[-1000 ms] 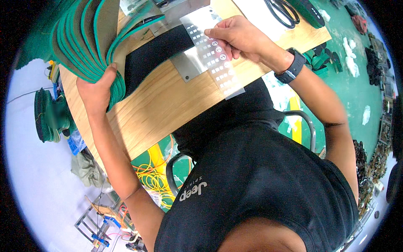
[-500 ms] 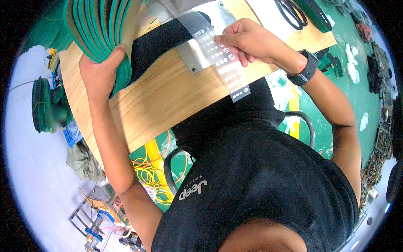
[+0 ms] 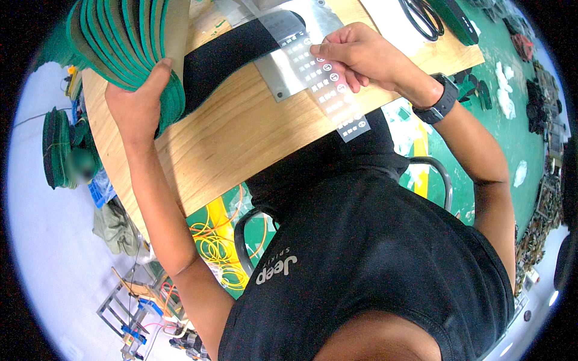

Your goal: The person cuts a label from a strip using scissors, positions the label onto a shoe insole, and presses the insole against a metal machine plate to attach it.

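My left hand [image 3: 137, 107] grips a fanned stack of green-edged insoles [image 3: 123, 45], thumb on the near side. A black insole [image 3: 226, 57] lies across the wooden table [image 3: 223, 141], its near-left end next to that stack. Between thumb and fingers, my right hand [image 3: 370, 57] pinches a clear film strip [image 3: 330, 90] printed with rows of white marks. The strip's upper part lies over the black insole's far end; its lower end hangs past the table's edge. Partly under both is a flat metal plate [image 3: 276, 83] with a small hole at its corner.
Black cable loops [image 3: 422, 21] and a dark green block-like piece [image 3: 456, 23] are at the table's far right. Bundled insoles [image 3: 57, 147] stand off to the left. Yellow hoses [image 3: 220, 246] coil on the floor below, beside a chair armrest [image 3: 242, 240].
My left hand and the insole stack have shifted slightly left, with the stack fanned wider. The film strip's lower end has moved a little to the right.
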The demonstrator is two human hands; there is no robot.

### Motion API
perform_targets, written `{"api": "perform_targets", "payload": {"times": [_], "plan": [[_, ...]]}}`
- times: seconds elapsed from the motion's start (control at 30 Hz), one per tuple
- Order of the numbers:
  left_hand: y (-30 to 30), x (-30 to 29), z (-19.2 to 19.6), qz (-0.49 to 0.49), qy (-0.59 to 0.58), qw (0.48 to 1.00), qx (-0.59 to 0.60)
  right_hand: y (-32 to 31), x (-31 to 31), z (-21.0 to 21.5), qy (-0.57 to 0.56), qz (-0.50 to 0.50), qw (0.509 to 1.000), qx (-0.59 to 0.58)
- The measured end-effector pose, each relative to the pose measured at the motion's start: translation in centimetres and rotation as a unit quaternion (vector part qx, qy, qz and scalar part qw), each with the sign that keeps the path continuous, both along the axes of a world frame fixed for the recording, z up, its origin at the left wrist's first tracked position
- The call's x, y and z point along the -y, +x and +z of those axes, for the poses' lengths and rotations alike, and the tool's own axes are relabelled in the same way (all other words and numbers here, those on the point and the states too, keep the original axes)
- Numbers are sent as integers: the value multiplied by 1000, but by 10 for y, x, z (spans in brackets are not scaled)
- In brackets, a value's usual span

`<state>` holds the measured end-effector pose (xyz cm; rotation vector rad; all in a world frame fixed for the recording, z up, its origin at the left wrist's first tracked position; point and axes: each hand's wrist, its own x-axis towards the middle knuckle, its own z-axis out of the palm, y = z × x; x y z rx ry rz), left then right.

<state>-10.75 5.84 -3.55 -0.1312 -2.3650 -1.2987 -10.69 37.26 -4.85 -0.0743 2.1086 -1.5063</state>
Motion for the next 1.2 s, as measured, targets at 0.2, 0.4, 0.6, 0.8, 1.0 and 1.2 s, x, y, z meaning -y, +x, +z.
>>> {"api": "perform_targets", "payload": {"times": [0.2,0.4,0.6,0.8,1.0,1.2], "plan": [[-1,-4,0,-20,28,999,0,1,3,0,6,5,1000,-20],[-6,-30,-3,-12,14,999,31,3,3,0,8,12,999,-33],[-6,-43,-3,-31,-84,995,-43,7,1,-2,-6,1,999,-33],[45,-64,13,16,-42,998,-51,27,1,4,-50,-65,995,-58],[76,-122,-10,-163,224,950,142,70,19,12,-153,-66,975,-148],[69,-123,-22,-146,333,916,168,12,-89,-15,59,-213,863,-455]]}}
